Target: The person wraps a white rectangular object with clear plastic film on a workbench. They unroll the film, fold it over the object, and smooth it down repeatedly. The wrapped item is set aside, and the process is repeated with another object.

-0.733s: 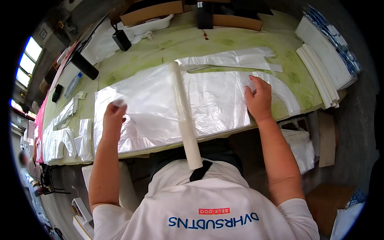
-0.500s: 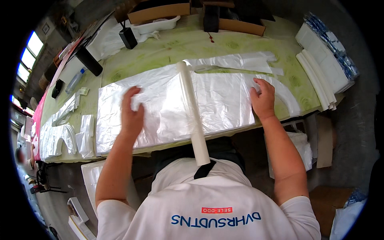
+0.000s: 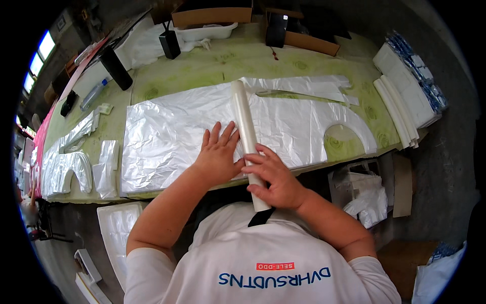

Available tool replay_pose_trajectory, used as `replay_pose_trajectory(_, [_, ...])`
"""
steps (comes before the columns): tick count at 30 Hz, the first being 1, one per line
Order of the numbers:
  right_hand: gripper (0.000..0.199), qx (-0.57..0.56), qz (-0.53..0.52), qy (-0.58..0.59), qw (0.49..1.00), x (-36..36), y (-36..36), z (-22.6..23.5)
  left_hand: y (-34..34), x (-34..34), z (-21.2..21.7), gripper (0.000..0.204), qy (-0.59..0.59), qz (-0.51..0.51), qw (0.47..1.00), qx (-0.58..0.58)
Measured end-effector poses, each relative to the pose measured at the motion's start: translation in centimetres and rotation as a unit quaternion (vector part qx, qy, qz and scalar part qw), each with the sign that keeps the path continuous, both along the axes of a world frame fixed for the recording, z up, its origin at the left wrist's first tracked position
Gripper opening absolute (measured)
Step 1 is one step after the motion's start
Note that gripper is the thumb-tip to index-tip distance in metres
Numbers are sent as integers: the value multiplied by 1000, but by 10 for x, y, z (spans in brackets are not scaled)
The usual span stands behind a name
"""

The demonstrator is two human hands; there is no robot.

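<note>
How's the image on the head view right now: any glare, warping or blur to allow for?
Head view: patchy glare on the white plastic film; head view: fisheye bows the green table, and the picture's corners are black; head view: windows at upper left are blown out, while left hand and right hand look fairly sharp.

Blue-capped bottle [image 3: 94, 96] lying near black cylinder [image 3: 116, 69].
</note>
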State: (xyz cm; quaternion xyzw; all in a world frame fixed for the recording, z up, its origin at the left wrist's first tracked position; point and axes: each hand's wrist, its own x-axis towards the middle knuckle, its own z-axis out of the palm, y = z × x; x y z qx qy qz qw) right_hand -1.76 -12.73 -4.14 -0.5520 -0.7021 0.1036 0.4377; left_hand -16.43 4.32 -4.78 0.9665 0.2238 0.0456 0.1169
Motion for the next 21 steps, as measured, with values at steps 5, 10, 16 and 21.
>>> replay_pose_trajectory(5, [38,16,30,53,998,-15,2,10,25,1,32,56,-200,-24,980,4])
replay_pose_trajectory(10, [29,50,-105,38,992,-3,11,11,19,15,34,18,-171,-45,984,-1])
replay_pose_trajectory(16, [37,-11,-124,-162,979,33,66,-11,18,-2,13,36,-218,-121,966,-70])
replay_pose_trajectory(21, [54,-28,-92,-275,957,34,146,-33,19,-29,9,52,-206,-42,973,-91])
